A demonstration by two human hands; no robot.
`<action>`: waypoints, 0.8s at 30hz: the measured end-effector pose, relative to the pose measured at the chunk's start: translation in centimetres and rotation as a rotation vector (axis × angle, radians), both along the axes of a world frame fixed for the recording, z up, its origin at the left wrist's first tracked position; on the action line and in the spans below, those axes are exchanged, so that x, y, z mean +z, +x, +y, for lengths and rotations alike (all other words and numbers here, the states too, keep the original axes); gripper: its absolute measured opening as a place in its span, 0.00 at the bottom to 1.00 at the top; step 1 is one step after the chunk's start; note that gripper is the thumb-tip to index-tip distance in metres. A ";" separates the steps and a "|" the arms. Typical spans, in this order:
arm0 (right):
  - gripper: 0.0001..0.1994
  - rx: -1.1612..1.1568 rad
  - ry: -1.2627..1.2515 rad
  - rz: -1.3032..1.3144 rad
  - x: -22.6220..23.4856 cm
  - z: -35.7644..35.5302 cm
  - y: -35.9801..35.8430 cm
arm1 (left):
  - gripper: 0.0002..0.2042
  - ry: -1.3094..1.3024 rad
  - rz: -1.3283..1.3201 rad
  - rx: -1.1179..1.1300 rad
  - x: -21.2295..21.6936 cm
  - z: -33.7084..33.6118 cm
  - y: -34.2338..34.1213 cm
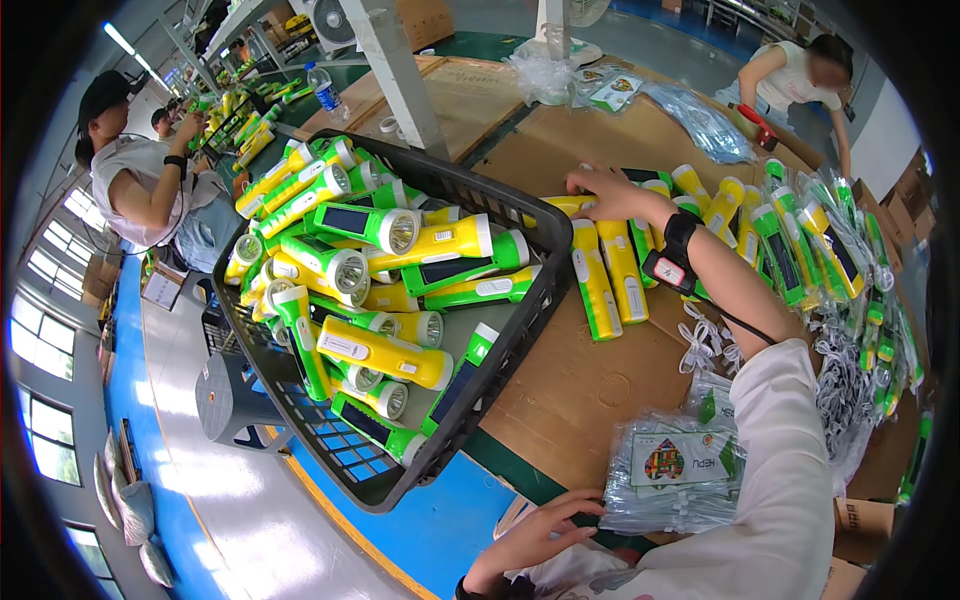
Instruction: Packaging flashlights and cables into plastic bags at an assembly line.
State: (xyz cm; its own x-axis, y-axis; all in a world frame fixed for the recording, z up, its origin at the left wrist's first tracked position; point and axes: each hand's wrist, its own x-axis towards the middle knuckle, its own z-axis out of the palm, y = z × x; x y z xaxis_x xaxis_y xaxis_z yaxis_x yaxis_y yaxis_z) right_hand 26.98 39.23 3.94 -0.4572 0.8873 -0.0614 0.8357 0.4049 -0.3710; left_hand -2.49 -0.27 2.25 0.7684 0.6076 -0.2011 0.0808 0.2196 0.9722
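Observation:
My right hand [615,195] is closed around a yellow flashlight [563,205] beside the right rim of a black plastic basket [548,290]. The basket is heaped with yellow and green flashlights [385,350], some with dark solar panels. Under my right wrist, more flashlights [622,270] lie side by side on the cardboard. Near the front edge, my left hand [540,535] is open, fingers apart, its fingertips at the edge of a stack of clear plastic bags [670,475] with printed cards. Nothing shows in its fingers.
Bagged flashlights [815,240] pile up at the right, above bundled cables [850,380]. White cords [703,340] lie on the cardboard [560,400]. A metal post [395,75] rises behind the basket. One person [145,180] works at left, another [790,85] at far right.

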 end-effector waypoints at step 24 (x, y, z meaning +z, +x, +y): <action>0.36 -0.683 0.303 -0.122 -1.7 -4.9 20.0 | 0.13 -0.042 0.068 0.264 -1.2 0.1 0.0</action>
State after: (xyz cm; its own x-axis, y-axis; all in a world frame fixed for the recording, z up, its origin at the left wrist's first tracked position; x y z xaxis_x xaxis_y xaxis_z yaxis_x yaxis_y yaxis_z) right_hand 47.00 34.35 2.24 0.1950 0.9570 0.2150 0.9652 -0.1484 -0.2151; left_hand -2.51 -0.15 1.05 0.5686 0.7749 -0.2760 0.0806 0.2815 0.9562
